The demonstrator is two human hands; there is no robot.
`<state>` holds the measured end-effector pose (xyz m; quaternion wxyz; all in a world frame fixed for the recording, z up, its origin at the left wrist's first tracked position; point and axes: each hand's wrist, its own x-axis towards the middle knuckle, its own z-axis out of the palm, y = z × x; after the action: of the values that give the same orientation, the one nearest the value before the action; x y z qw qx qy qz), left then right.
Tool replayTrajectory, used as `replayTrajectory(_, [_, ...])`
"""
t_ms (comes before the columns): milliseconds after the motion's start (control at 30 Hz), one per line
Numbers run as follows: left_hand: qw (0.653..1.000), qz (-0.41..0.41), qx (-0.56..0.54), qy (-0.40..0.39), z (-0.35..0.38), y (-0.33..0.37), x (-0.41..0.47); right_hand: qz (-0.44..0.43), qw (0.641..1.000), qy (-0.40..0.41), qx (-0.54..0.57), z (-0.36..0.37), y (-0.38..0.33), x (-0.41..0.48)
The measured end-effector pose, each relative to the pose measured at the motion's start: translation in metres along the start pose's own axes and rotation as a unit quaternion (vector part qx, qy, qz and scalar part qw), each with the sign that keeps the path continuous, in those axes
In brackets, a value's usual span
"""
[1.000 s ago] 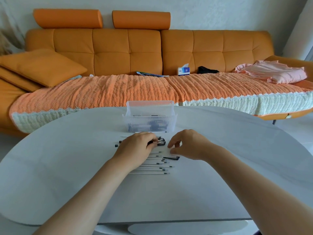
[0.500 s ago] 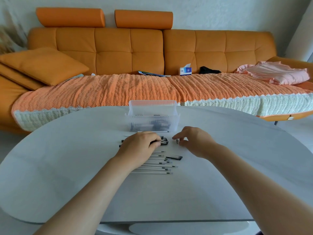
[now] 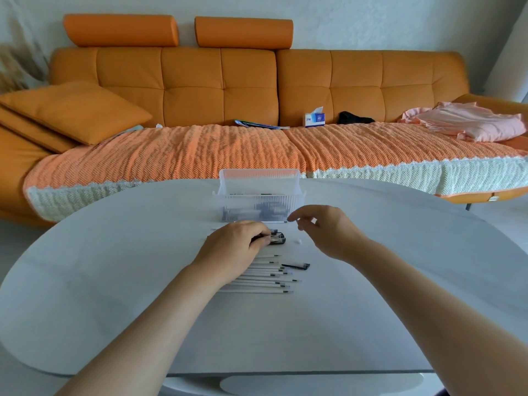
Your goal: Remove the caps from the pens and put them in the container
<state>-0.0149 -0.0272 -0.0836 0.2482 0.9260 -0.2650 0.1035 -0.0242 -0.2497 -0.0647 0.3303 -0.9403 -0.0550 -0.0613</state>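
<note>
Pens (image 3: 265,278), white, lie in a row mid-frame on the bench (image 3: 114,281), tips to the right, left ends under my L wrist. L grip (image 3: 237,247) is curled round a clump of dark pens (image 3: 275,239) just above the row. R grip (image 3: 325,228) hovers right of it, near the front of the clear container (image 3: 258,180). Its fingers are loosely bent, thumb & forefinger close. It's blurred, so can't tell if it pinches anything. Container holds dark bits. One loose black cap (image 3: 297,265) lies just right of the row. Small white bit (image 3: 305,240) sits btw. the grips.
</note>
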Motion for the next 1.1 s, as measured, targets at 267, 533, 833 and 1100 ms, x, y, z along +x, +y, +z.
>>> replayTrajectory(267, [0.999,0.012,-0.047,0.003,-0.001,0.003,0.001,0.029,0.988,-0.015,0.149,-0.001,-0.016,-0.013])
replayTrajectory(533, [0.999,0.022,-0.046,-0.002,0.001,0.006,0.001,0.029,0.989,-0.022,0.146,-0.002,-0.021,-0.017])
replayTrajectory(833, [0.999,0.022,-0.043,-0.002,0.001,0.008,0.002,0.023,0.99,-0.028,0.133,0.002,-0.019,-0.015])
replayTrajectory(1100, [0.998,0.008,-0.056,-0.024,0.0,0.012,-0.001,0.004,0.994,-0.028,0.108,0.008,-0.019,-0.015])
